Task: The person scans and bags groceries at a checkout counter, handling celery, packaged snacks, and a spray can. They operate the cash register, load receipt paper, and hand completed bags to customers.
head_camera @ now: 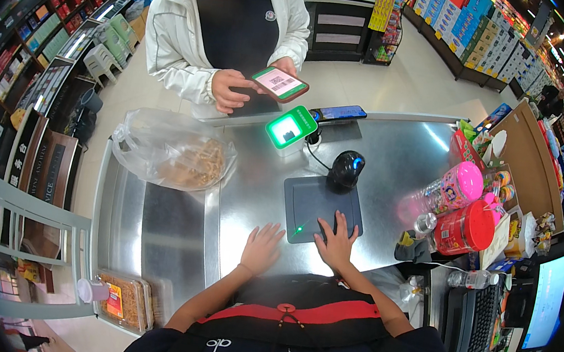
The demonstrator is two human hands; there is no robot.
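Observation:
My left hand (262, 248) rests flat on the metal checkout counter (254, 193), fingers apart and holding nothing. Over the lower right part of a dark square pad (300, 198), my right hand (336, 242) is spread, also holding nothing. A green light spot shows on the pad. A black scanner (346, 168) stands at the pad's top edge. Behind it are a green-and-white payment scanner box (291, 129) with a lit window and a phone (341, 112) lying flat. Across the counter, a person in a white jacket holds a phone (280, 84) showing a code on its screen.
A tied clear plastic bag (176, 152) of brown food lies at left. A clear food box (125, 301) sits at lower left. Pink-lidded (467, 180) and red-lidded jars (464, 228) stand at right, near a keyboard (480, 325) and a monitor (549, 302).

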